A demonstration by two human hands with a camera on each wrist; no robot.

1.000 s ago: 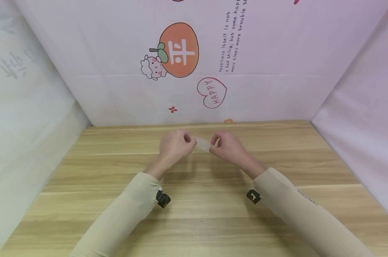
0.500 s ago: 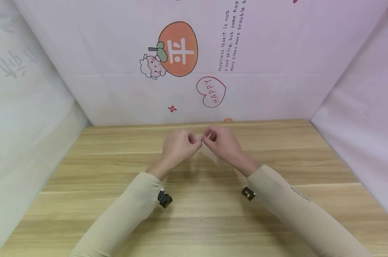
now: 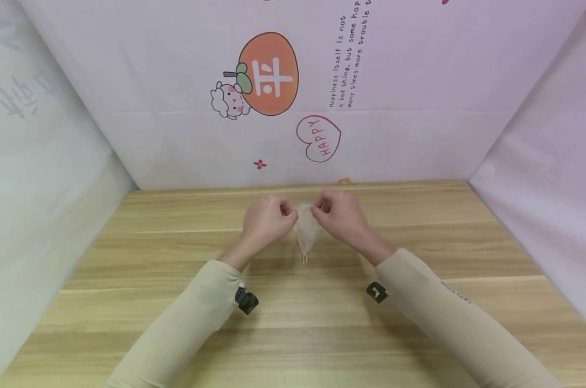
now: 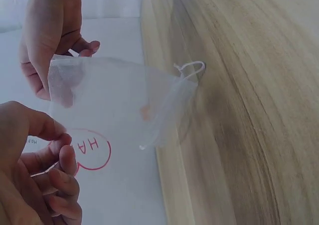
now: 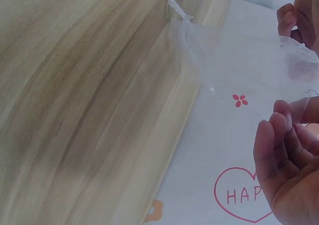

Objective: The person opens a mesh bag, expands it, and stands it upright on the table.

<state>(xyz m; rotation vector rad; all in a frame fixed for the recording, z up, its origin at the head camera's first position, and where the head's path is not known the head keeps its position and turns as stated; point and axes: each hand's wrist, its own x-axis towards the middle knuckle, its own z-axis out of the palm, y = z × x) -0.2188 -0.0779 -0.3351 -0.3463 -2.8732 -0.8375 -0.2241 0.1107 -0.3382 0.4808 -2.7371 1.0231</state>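
Observation:
A small sheer white drawstring pouch [image 3: 306,229] hangs between my two hands above the wooden table, its white cord loop [image 3: 304,260] pointing down. My left hand [image 3: 268,218] pinches one upper corner of the pouch between thumb and fingertips. At the opposite corner, the thumb and fingers of my right hand [image 3: 343,218] pinch the edge. The left wrist view shows the pouch [image 4: 114,95] spread flat and see-through, with its gathered neck by the cord [image 4: 192,68]. In the right wrist view the cord end [image 5: 178,9] dangles over the wood.
A wood-grain table [image 3: 293,334] spreads beneath both arms. Behind it rises a printed white cloth [image 3: 176,145] with an orange fruit and a red heart. Pale cloth walls [image 3: 45,178] close in both sides. Small black cameras [image 3: 246,300] sit at the sleeve cuffs.
The hands came together, then drew slightly apart. The pouch, first stretched between them, now hangs down with its cord end lowest, after dangling slanted under the right hand.

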